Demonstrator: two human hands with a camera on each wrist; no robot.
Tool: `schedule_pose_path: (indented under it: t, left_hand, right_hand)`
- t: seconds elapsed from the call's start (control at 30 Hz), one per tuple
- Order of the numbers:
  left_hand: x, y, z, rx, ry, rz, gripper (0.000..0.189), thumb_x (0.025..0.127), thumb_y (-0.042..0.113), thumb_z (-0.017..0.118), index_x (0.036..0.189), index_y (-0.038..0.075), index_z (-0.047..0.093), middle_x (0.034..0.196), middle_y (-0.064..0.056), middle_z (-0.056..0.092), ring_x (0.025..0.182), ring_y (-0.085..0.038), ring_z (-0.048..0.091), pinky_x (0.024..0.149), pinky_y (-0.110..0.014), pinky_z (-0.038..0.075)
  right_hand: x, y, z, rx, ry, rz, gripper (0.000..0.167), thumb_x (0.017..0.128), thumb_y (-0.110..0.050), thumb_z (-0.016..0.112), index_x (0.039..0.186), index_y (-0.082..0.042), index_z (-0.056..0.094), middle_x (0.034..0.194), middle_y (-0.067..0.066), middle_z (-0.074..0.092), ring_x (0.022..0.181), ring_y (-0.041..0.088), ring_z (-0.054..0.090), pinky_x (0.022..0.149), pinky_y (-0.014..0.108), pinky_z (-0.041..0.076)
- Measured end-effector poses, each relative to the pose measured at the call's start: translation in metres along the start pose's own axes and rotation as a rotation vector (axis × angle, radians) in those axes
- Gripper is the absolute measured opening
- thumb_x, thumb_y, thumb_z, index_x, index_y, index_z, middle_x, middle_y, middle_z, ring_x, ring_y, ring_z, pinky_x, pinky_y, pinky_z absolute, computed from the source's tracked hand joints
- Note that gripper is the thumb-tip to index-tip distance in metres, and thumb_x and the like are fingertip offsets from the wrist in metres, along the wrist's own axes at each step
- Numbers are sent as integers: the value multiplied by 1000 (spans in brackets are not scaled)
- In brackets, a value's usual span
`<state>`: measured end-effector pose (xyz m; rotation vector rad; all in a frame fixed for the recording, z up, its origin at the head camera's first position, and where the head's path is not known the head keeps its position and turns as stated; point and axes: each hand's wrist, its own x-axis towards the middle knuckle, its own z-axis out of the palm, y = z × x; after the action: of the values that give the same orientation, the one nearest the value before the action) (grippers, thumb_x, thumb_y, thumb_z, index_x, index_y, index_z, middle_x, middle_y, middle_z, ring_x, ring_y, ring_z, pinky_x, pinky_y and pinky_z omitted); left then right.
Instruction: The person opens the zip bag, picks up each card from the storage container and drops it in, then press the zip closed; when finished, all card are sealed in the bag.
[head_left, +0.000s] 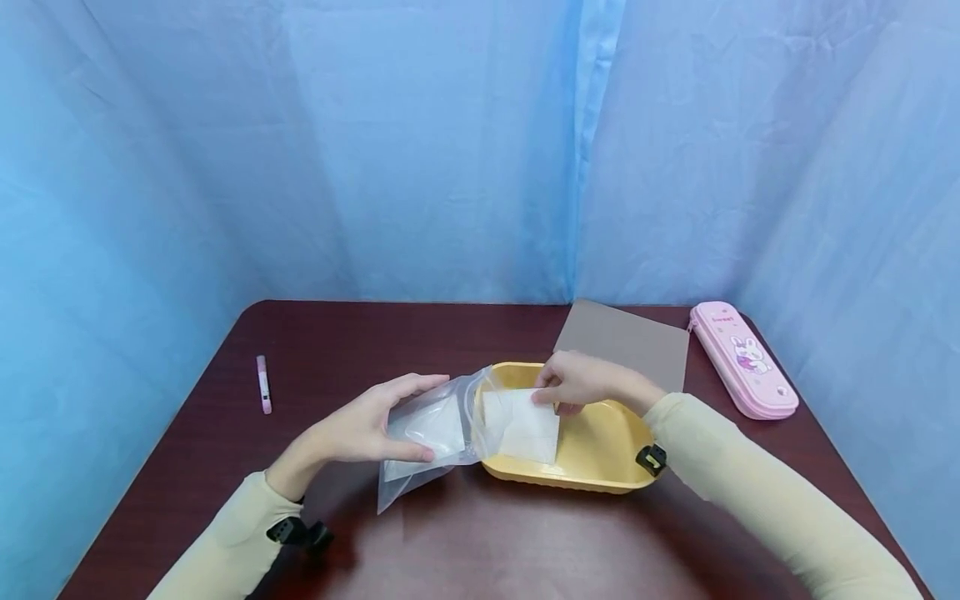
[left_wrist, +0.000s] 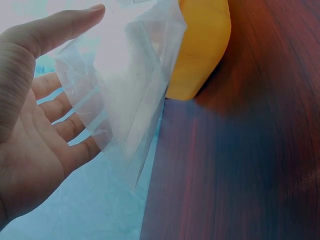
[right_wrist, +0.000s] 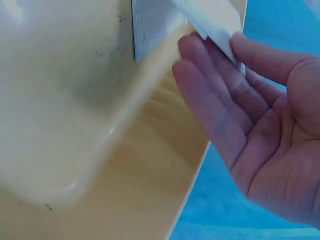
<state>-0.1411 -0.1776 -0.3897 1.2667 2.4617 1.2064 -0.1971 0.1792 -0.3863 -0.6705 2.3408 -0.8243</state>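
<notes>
My left hand (head_left: 360, 429) grips a clear plastic bag (head_left: 431, 429) between thumb and fingers. White, flat paper-like sheets show through the bag in the left wrist view. The bag's mouth points right, over the left end of a yellow plastic basket (head_left: 600, 446). Above that basket, my right hand (head_left: 581, 382) pinches the upper right corner of a white square sheet (head_left: 534, 433), thumb on one side and fingers on the other. The sheet's left edge lies at the bag's mouth; how far inside it reaches cannot be told. A pale flat piece (right_wrist: 152, 32) shows low in the basket in the right wrist view.
Behind the basket lies a grey flat board (head_left: 630, 337). A pink pencil case (head_left: 742, 358) with a rabbit picture sits at the right edge of the dark wooden table (head_left: 337, 342). A pink-and-white pen (head_left: 263, 385) lies far left. Blue curtains (head_left: 420, 150) surround the table.
</notes>
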Motion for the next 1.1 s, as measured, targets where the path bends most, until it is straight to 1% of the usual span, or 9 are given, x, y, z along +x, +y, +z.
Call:
schedule_pose_path:
  t: [0.13, 0.33, 0.47, 0.57, 0.7, 0.8, 0.93, 1.0, 1.1]
  left_hand:
    - [-3, 1, -1, 11, 0, 6, 88, 78, 40, 89, 151, 14, 47, 143, 6, 54, 126, -15, 54, 103, -35, 46]
    - [-3, 5, -1, 17, 19, -17, 88, 78, 39, 89, 151, 12, 47, 143, 7, 55, 126, -14, 54, 103, -34, 46]
    - [-9, 13, 0, 110, 24, -6, 88, 79, 40, 88, 151, 11, 47, 141, 5, 55, 125, -13, 53, 102, -37, 46]
    - [-11, 20, -2, 178, 49, 9, 89, 78, 38, 90, 150, 10, 47, 140, 4, 55, 124, -13, 53, 101, -39, 47]
    - [-9, 22, -6, 205, 97, 20, 89, 76, 33, 91, 149, 6, 48, 140, 0, 56, 122, -14, 55, 100, -39, 48]
    - [-6, 21, -6, 194, 113, 30, 88, 76, 31, 91, 148, 4, 48, 141, -2, 56, 123, -16, 55, 101, -38, 47]
    - [-4, 22, -2, 165, 106, 19, 88, 77, 32, 90, 149, 5, 47, 142, 0, 55, 124, -15, 54, 102, -38, 46]
    - [-3, 25, 0, 163, 97, 9, 88, 78, 34, 90, 150, 7, 47, 143, 2, 54, 125, -13, 53, 102, -38, 46]
    - [1, 29, 2, 164, 85, 15, 88, 78, 34, 89, 151, 10, 46, 141, 4, 55, 124, -12, 53, 101, -38, 46]
  right_hand:
    - [-13, -6, -7, 70, 59, 43, 14, 100, -19, 66, 99, -6, 71, 84, 7, 71, 70, 33, 74, 57, 38, 59]
    - [-35, -13, -18, 167, 160, 10, 20, 102, -23, 63, 102, -5, 71, 75, 9, 71, 63, 29, 72, 58, 41, 60]
    - [-60, -20, -17, 279, 196, -9, 26, 102, -30, 64, 104, -4, 69, 74, 15, 70, 59, 27, 69, 59, 42, 60]
    - [-84, -29, -17, 339, 217, -37, 28, 101, -32, 65, 106, -4, 69, 73, 20, 66, 56, 27, 66, 59, 43, 59]
    - [-106, -38, -19, 383, 250, -76, 27, 101, -29, 66, 105, -3, 69, 71, 19, 62, 55, 29, 64, 60, 42, 59]
    - [-112, -41, -17, 411, 223, -85, 26, 101, -27, 66, 104, -1, 68, 74, 19, 65, 58, 29, 67, 63, 44, 60]
    - [-111, -42, -11, 439, 148, -61, 28, 102, -27, 65, 101, 1, 68, 82, 20, 71, 68, 32, 71, 66, 48, 60]
    - [-109, -42, -9, 430, 132, -40, 30, 102, -29, 64, 100, 0, 70, 83, 19, 72, 71, 33, 72, 66, 49, 60]
    - [-106, -44, -8, 384, 129, -19, 34, 101, -33, 64, 92, -1, 71, 78, 18, 72, 71, 33, 72, 65, 47, 60]
